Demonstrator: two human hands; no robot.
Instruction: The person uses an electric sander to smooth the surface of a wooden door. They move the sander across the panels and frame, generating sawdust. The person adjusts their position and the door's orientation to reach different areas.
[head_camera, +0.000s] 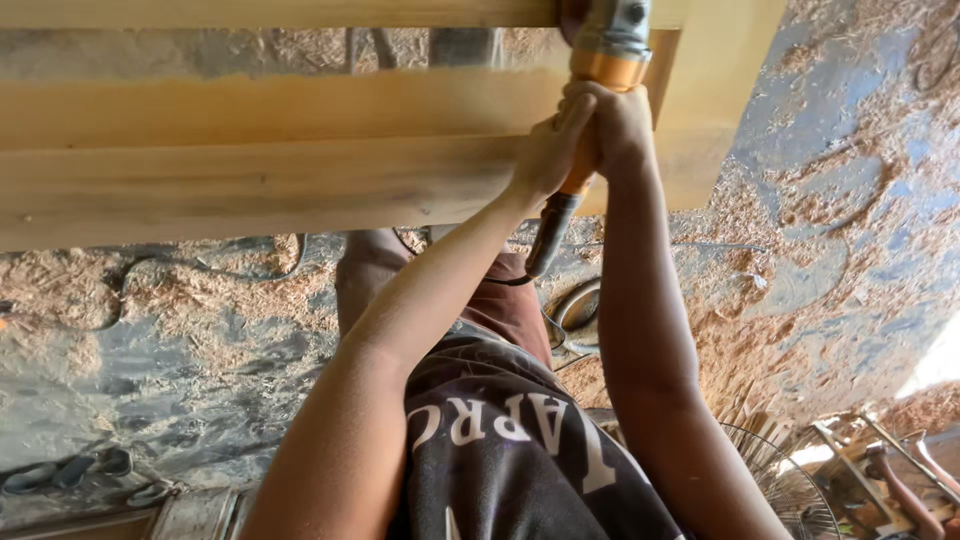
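1. Head view: both hands close around the orange, tube-shaped handle of a power tool (598, 90) with a grey metal head, held at the top of the picture.
2. The left hand (548, 150) wraps the handle from the left side, fingers curled tight against it and touching the other hand.
3. The right hand (622, 125) clasps the same handle just above and to the right, knuckles up, fully shut on it.
4. The tool's grey head sits against the far edge of the pale wooden planks, partly cut off by the frame, so what it bears at its tip cannot be told.
5. A black cord sleeve (550, 235) leaves the lower end of the handle and hangs down toward the person's body.
6. The pale wooden planks (250, 150) lie side by side as long horizontal boards, crossing the upper half of the picture under the hands.
7. Below the boards, the grey floor (180, 370) is strewn with reddish sawdust and wood shavings (820, 200).
8. A thin dark cable (230, 268) loops over the floor at the left.
9. A round wire fan guard (790, 480) shows at the lower right, beside a heap of tools.
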